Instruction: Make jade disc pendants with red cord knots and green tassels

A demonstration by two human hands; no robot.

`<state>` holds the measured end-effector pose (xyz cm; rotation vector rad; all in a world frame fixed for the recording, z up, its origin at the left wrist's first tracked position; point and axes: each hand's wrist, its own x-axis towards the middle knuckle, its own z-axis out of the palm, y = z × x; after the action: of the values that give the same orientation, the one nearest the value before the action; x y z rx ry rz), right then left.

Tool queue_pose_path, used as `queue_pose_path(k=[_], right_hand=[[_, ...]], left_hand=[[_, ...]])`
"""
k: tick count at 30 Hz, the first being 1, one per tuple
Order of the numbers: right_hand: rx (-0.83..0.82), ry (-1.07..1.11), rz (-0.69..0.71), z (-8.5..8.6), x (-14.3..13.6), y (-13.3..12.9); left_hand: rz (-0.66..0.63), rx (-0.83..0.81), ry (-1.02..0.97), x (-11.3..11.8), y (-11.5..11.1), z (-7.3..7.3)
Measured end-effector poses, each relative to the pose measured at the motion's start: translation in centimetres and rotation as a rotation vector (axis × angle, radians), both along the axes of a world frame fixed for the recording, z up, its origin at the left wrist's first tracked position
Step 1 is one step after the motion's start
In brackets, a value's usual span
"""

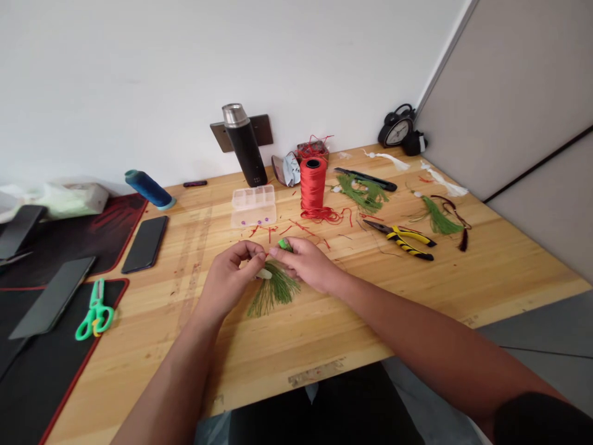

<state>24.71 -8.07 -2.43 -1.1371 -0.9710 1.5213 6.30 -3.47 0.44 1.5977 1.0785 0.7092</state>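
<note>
My left hand [235, 272] is closed in a pinch at the top of a green tassel [277, 290], whose strands fan out over the wooden table. A small whitish piece [264, 273] shows beside the left thumb. Close on the right, my right hand [301, 262] is wrapped round a bright green object [285, 245], only partly visible. A bit of red cord shows between the fingertips of both hands. Beyond the hands stand a red thread spool [313, 188] and a clear compartment box [254, 207] with several purple beads.
Yellow-black pliers [405, 240], a cutter [370, 179] and green tassels [440, 216] lie right. A black flask [245, 148] stands behind. Left are a phone [145, 245], green scissors [96, 312] and a blue spool [151, 190]. The table's front edge [319, 377] is near.
</note>
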Motion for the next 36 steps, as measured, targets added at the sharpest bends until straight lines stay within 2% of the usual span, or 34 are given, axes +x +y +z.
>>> queue_pose_path(k=[5, 11, 17, 23, 29, 36], right_hand=[[-0.002, 0.048, -0.012, 0.26, -0.09, 0.05], [0.027, -0.018, -0.009, -0.12, -0.14, -0.03], [0.029, 0.064, -0.013, 0.19, -0.11, -0.04], [0.017, 0.014, -0.001, 0.13, -0.18, -0.12], [0.035, 0.077, -0.023, -0.10, -0.12, 0.03], [0.035, 0.016, -0.003, -0.08, -0.25, -0.06]], left_hand=[[0.007, 0.009, 0.002, -0.02, 0.05, 0.01], [-0.002, -0.008, -0.007, 0.24, -0.07, 0.31], [-0.003, -0.006, 0.013, 0.12, -0.06, 0.29], [-0.024, -0.001, 0.014, 0.22, -0.13, 0.44], [-0.006, 0.006, 0.022, 0.16, -0.08, 0.41], [-0.012, -0.008, 0.001, 0.17, -0.08, 0.40]])
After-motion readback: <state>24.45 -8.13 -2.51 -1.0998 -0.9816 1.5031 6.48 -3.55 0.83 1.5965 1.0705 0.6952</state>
